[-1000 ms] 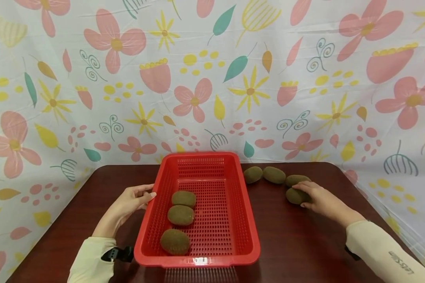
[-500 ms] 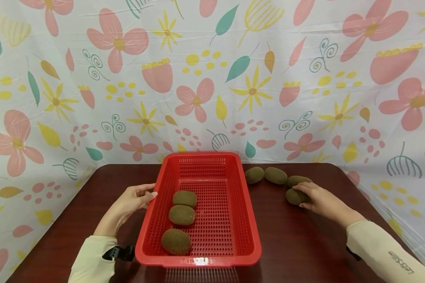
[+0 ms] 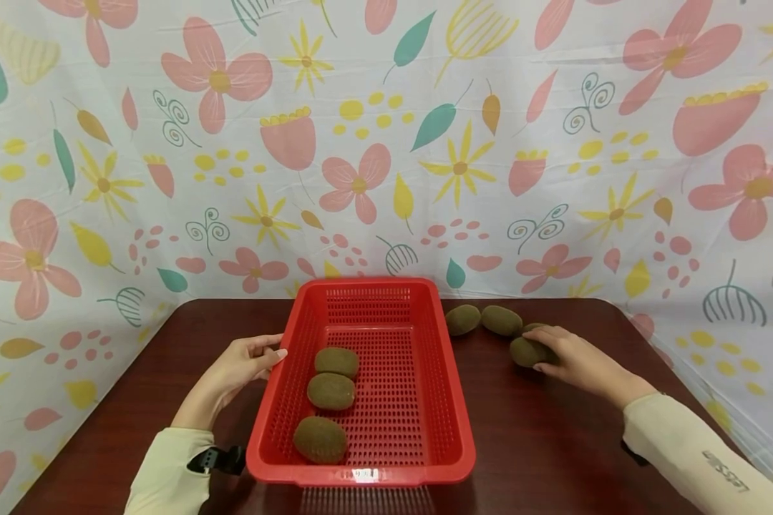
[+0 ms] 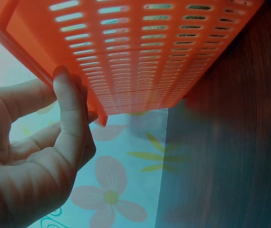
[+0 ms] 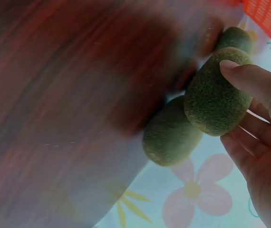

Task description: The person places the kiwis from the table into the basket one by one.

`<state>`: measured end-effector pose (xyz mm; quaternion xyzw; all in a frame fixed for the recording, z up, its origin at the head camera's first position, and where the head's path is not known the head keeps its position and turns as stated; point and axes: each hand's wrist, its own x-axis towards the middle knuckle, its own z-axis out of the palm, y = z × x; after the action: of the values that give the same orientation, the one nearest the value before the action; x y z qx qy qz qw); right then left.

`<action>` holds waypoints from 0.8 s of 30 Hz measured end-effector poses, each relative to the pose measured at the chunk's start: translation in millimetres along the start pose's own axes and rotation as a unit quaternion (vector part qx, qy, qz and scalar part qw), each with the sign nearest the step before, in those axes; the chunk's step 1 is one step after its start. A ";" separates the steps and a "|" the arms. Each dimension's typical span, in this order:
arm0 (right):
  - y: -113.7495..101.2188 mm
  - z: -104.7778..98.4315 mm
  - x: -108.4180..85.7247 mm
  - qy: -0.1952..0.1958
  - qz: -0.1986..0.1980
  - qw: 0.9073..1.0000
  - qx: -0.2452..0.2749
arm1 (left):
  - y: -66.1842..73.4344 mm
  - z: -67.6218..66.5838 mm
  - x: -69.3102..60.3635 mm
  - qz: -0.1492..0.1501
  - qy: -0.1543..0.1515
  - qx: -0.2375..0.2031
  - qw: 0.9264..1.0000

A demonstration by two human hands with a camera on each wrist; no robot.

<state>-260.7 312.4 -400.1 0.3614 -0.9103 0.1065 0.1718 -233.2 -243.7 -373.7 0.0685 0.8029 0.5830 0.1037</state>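
My right hand grips a brown fuzzy kiwi between thumb and fingers, just over the table's right side. Partly hidden behind it is another kiwi. My left hand pinches the left rim of a red plastic basket, thumb on the rim and fingers under it; the left wrist view shows these fingers against the basket's slotted side. Inside the basket, along its left side, lie three kiwis: a far one, a middle one touching it, and a near one apart.
Two more kiwis, one beside the basket's right wall and one to its right, lie near the back edge of the dark wooden table. A flower-printed white cloth hangs right behind the table.
My right hand has lifted its kiwi slightly and shifted it left, so it now covers more of the kiwi behind. The left hand and basket keep their places.
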 end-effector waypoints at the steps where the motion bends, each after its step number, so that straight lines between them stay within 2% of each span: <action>1: -0.8 -0.6 1.7 0.000 0.001 1.000 0.002 | 0.0 -0.3 -0.2 0.002 -0.002 0.001 1.000; 5: -5.1 -4.5 9.3 -0.003 0.009 1.000 0.015 | 0.5 -1.0 -0.7 0.004 -0.006 -0.001 1.000; 12: -14.0 -16.1 25.9 -0.031 0.036 0.998 0.034 | 3.6 -0.1 -1.3 0.005 -0.008 -0.001 1.000; 19: -19.7 -28.8 41.8 -0.021 0.049 0.996 0.071 | 4.9 0.3 -1.8 0.003 -0.007 0.002 1.000; 24: -23.1 -34.3 52.3 -0.038 0.088 0.990 0.108 | 4.1 0.6 -2.1 0.001 -0.003 0.004 1.000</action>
<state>-272.2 274.3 -346.6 0.3001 -0.9274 0.2054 0.0872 -231.1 -242.4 -369.8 0.0714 0.8047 0.5799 0.1053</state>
